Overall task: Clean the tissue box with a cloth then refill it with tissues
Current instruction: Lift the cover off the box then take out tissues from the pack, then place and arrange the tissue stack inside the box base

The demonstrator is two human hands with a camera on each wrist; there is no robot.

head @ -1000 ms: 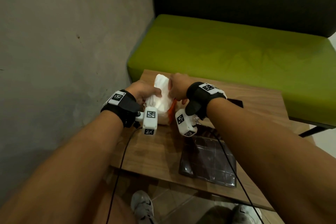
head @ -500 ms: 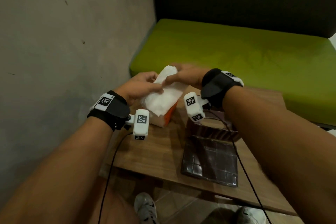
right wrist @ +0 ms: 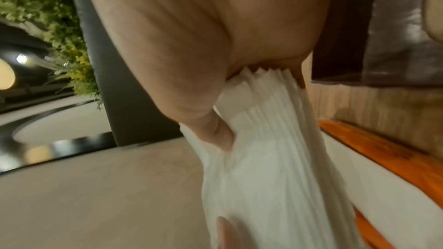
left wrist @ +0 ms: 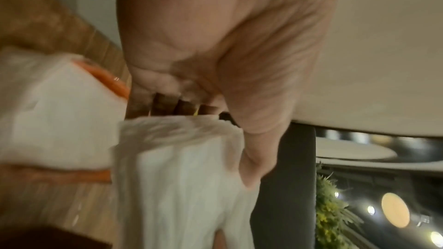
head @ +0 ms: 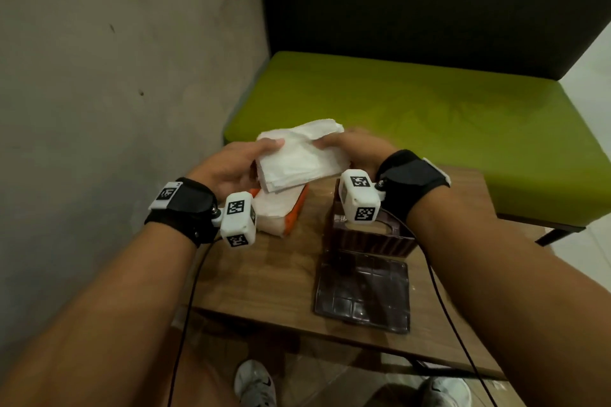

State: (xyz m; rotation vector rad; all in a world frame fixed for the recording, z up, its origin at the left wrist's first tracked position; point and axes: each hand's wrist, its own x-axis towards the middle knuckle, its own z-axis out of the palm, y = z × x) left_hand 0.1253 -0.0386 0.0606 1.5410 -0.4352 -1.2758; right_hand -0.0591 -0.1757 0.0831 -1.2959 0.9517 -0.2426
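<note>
Both hands hold a white stack of tissues (head: 302, 158) in the air above the table's far left part. My left hand (head: 238, 162) grips its left end, thumb on top; my right hand (head: 353, 150) pinches its right end (right wrist: 258, 101). The stack (left wrist: 187, 168) hangs just over an orange-and-white tissue pack (head: 281, 211) lying on the table. The dark brown tissue box (head: 370, 235) stands open-topped to the right, partly hidden by my right wrist camera. Its flat dark lid (head: 362, 291) lies in front of it.
The small wooden table (head: 264, 277) stands against a grey wall (head: 115, 92) on the left. A green bench seat (head: 429, 116) with a dark backrest runs behind it. My shoes (head: 254, 387) show below the table's near edge. Cables trail from both wrists.
The tissue stack has come out of the pack and up, turning from upright to nearly flat. My hands have spread apart to its two ends, the right one moving right.
</note>
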